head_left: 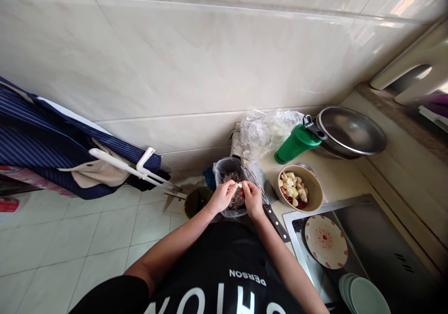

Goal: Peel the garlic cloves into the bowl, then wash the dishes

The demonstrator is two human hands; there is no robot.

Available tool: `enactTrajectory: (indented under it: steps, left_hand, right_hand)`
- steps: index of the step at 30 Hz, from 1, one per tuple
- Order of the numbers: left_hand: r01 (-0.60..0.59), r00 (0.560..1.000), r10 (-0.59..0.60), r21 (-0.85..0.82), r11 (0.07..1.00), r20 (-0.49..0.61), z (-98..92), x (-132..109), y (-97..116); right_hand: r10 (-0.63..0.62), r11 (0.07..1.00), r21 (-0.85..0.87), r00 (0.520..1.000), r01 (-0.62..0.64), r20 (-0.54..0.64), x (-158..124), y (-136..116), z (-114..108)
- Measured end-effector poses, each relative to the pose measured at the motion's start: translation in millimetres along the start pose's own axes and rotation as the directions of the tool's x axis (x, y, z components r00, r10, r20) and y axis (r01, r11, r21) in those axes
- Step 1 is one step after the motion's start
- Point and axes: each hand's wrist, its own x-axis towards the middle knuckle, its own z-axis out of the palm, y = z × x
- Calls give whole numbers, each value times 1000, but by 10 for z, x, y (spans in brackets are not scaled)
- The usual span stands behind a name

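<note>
My left hand (223, 195) and my right hand (251, 197) meet over a bin lined with a clear plastic bag (224, 168). Both hands pinch a small pale garlic clove (240, 184) between their fingertips. Papery peelings lie inside the bin below. To the right on the counter stands a tan basket bowl (313, 193) with several peeled garlic cloves and some red pieces. A knife with a dark handle (276, 223) lies at the counter edge beside my right wrist.
A green bottle (296, 143) lies tipped by a crumpled clear bag (266, 129). A steel bowl (350, 129) sits behind it. The sink holds a red-spotted plate (325, 241) and stacked pale plates (366, 295). A folded rack with striped cloth (70, 141) leans left.
</note>
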Motion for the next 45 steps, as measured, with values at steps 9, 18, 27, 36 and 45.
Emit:
enactTrajectory:
  steps: [9,18,27,36,45]
  left_hand:
    - [-20,1000,21,40,999,-17,61,-13,-7]
    - [1,1000,-2,24,1000,13,48,-6,-12]
    - [183,976,-114,-407,895,188,32,-46,12]
    - [224,975,-200,-443,868,100,34,-45,-6]
    - [227,968,-155,-417,880,199,9,-85,32]
  right_hand:
    - [-120,943,-314,993,112,-7,-70,-6,36]
    - [-219,911,-370,974,184,-54,-121,-101,78]
    - [339,711,563,906,-422,252,16,-82,-129]
    - [137,882,416,965,-221,223,-39,-154,-140]
    - [-141,990,42,965,135,222,-52,-164,-144]
